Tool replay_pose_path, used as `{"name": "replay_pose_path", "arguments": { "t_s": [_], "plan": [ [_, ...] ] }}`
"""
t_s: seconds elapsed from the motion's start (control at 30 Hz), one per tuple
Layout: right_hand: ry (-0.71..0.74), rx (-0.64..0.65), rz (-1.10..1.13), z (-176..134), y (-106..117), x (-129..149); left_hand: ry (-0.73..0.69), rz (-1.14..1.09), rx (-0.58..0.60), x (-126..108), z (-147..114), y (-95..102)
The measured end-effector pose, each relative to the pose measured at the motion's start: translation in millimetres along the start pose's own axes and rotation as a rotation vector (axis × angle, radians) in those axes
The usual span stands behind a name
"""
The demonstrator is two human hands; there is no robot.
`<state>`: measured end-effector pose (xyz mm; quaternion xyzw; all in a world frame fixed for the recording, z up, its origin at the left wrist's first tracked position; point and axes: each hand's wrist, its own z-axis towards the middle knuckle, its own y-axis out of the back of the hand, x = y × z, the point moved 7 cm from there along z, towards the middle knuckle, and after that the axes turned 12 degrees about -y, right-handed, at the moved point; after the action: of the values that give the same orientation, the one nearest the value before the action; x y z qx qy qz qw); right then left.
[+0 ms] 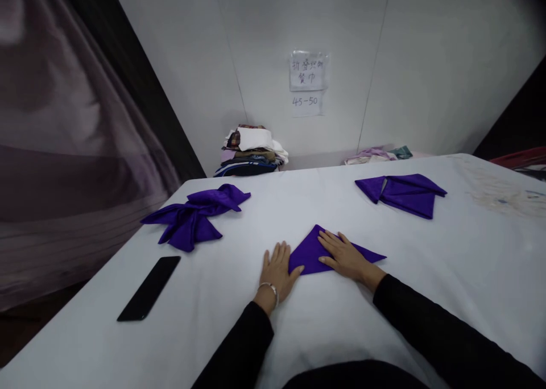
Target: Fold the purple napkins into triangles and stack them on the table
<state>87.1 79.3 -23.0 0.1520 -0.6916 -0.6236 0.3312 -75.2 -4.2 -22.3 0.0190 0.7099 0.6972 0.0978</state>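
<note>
On the white table [315, 332], right in front of the person, lies a folded purple cloth [305, 255], flat, with 1 point at the top and a long point out to the right. The right hand [343, 256] rests on top of it, palm down, with its fingers out straight and gripping nothing. The left hand [276, 272] is flat too, fingers spread, just beside the left edge of the cloth. Its thumb touches the near left corner, but it has hold of nothing. A shiny bracelet [269, 286] goes round that wrist. Farther back are 2 more: a bunched purple cloth [191, 218] on the left and a flatter purple cloth [409, 193] on the right. A black slab [149, 289] lies near the table's left edge. Behind the table are a pile of clothes [251, 150] and a wall [273, 42] with 2 bits of writing; the lower says 45-50.
</note>
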Motion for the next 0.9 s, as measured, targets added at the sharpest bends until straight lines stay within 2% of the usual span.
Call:
{"name": "replay_pose_path", "arguments": {
  "t_s": [0.17, 0.27, 0.33, 0.37, 0.43, 0.5, 0.57, 0.63, 0.73, 0.83, 0.9],
  "plan": [
    [0.006, -0.005, -0.006, 1, -2, -1, 0.196, 0.048, 0.021, 61, -45, 5.7],
    [0.011, -0.013, -0.013, 1, -2, -1, 0.367, 0.009, -0.01, 79, -61, 13.6],
    [0.016, -0.015, -0.017, 1, -3, -1, 0.383, -0.015, -0.076, 68, -59, 20.3],
    [0.016, -0.016, -0.021, 1, -3, -1, 0.338, -0.024, -0.107, 55, -55, 22.8],
    [0.015, -0.019, -0.032, 1, -4, -1, 0.164, -0.042, -0.136, 21, -43, 23.8],
    [0.016, -0.023, -0.045, 1, -3, -1, -0.001, -0.056, -0.112, -10, -35, 19.2],
    [0.017, -0.026, -0.058, 1, -3, -1, -0.079, -0.063, -0.061, -25, -34, 11.7],
    [0.014, -0.025, -0.068, 1, -3, -1, -0.065, -0.063, -0.018, -20, -40, 5.2],
    [0.015, -0.027, -0.07, 1, -3, -1, 0.043, -0.042, 0.007, 9, -57, 2.5],
    [0.028, -0.039, -0.062, 1, -3, -1, 0.2, -0.036, -0.004, 35, -71, 8.1],
    [0.025, -0.04, -0.062, 1, -4, -1, 0.266, -0.042, -0.048, 37, -71, 15.5]
  ]
}}
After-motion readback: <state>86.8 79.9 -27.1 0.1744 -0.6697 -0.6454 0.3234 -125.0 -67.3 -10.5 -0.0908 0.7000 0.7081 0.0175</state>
